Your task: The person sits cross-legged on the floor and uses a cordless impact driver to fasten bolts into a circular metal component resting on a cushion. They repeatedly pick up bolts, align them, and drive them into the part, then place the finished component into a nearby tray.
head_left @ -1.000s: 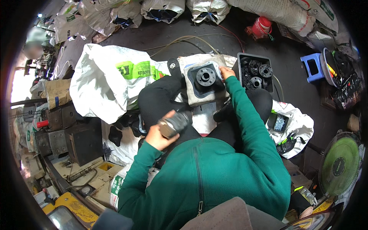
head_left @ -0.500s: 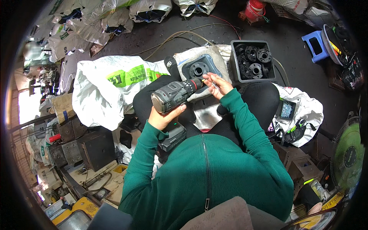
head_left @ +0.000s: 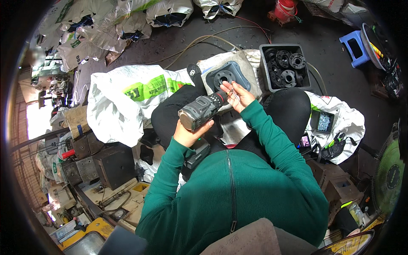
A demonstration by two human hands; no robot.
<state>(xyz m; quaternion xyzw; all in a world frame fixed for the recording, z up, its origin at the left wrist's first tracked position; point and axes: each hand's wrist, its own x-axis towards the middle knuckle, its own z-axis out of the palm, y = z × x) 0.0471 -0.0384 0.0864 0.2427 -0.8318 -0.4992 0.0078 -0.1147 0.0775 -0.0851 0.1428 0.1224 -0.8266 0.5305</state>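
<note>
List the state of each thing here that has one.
Drill: held, tip toward the right hand
Left hand: closed around the drill
Right hand: holding thin silver pieces
Disc: in the tray
Crate: open, holding black discs
Small box: open, holding metal bits
Screen: lit
Fan: spinning or not, cannot tell

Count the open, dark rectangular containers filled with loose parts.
2: a large bin of round flanged parts beyond the right knee, and a small box of silvery pieces on the white bag at right. More may be hidden.
</note>
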